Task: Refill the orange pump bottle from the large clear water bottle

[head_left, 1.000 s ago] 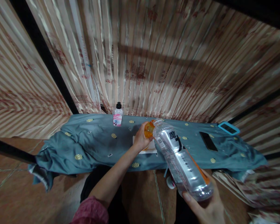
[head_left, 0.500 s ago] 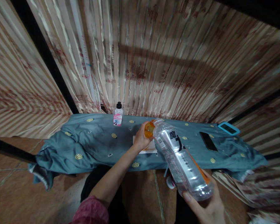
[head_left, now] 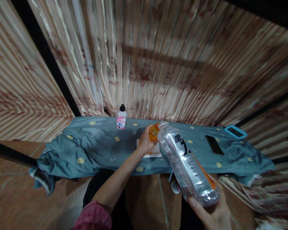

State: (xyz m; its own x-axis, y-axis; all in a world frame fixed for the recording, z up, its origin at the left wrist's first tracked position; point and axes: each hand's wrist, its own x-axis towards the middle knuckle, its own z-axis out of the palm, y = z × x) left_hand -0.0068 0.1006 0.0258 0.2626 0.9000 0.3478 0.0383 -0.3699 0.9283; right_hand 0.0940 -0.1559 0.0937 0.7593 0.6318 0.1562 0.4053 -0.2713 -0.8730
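A large clear plastic bottle (head_left: 186,159) with a silver and orange label is tilted in front of me, its neck toward the upper left. My right hand (head_left: 211,209) is wrapped round its base. At the other end, my left hand (head_left: 147,140) closes on the orange cap (head_left: 154,132), which sits at the bottle's mouth. I cannot tell whether the cap is fully seated on the neck. Beneath my left hand a white sheet of paper (head_left: 153,153) lies on the teal cloth (head_left: 103,150), partly hidden by the hand and bottle.
Toward the back of the cloth stands a small bottle (head_left: 121,119) with a black top and pink label. A dark phone (head_left: 214,145) and a blue-rimmed device (head_left: 235,131) lie at the right. Pleated curtains (head_left: 144,64) and dark poles (head_left: 48,60) surround the bench.
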